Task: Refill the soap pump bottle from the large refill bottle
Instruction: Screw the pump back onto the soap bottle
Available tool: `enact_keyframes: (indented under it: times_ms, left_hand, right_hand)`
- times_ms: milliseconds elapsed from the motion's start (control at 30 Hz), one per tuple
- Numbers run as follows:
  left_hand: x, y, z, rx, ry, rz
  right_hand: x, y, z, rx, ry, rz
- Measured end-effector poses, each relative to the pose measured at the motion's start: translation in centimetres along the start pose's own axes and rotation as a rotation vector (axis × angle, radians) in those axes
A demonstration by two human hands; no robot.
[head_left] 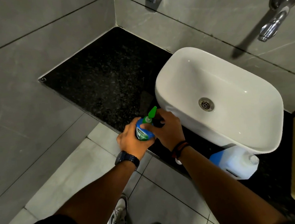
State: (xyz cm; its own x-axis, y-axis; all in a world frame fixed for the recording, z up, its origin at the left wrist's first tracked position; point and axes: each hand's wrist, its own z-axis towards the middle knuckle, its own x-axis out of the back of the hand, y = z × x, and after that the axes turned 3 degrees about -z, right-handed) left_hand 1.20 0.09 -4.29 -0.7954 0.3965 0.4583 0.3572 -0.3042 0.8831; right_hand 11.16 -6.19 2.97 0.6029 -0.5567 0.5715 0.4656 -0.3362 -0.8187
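At the front edge of the black granite counter [104, 76], just left of the white basin [218, 95], you hold the soap pump bottle [143, 131] w/ both hands. Your left hand [131, 141] is wrapped around the blue body, fingers closed firmly on it, so the bottle does not turn. Your right hand [166, 128] is curled at the neck, beside the green pump head [150, 115]; the fingertips are hidden behind the bottle, so I cannot tell exactly if they pinch the collar or only rest on it. The nozzle points up and away from you, approx. toward the basin side. I judge the step in hand is unscrewing the pump, i.e. the opening step, and no pouring is started. The large refill bottle [235, 163] stands on the counter to your right, touching or almost under the basin front, well apart from your hands; its cap [253, 159] seems on, but this is not sure. Next move, prob.: twist the collar while the left hand keeps the body fixed, lift the pump w/ its tube straight up, put it somewhere clean, then reach for the refill. Take care, the bottle sits very near the counter edge.
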Motion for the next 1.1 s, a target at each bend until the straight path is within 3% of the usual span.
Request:
enact_keyframes:
  times_ms: [100, 267, 667, 800, 933, 1100]
  left_hand:
    - [0.0, -0.3, 0.1, 0.019, -0.015, 0.016]
    - [0.0, -0.4, 0.2, 0.002, -0.013, 0.029]
    - [-0.3, -0.7, 0.2, 0.071, -0.055, 0.08]
    - [-0.4, -0.7, 0.2, 0.043, -0.018, 0.094]
    - [-0.4, -0.5, 0.1, 0.052, -0.005, 0.08]
    - [-0.3, -0.3, 0.4, 0.04, -0.024, 0.096]
  right_hand:
    - [-0.5, -0.2, 0.2, 0.019, 0.008, -0.039]
    - [-1.0, -0.2, -0.6, -0.042, 0.027, 0.134]
    - [-1.4, -0.2, -0.7, -0.042, 0.085, 0.111]
    - [-1.4, -0.3, -0.9, -0.02, -0.007, 0.178]
    - [-1.2, -0.4, -0.6, -0.007, 0.06, 0.112]
    - [-1.0, -0.5, -0.6, 0.023, -0.017, 0.133]
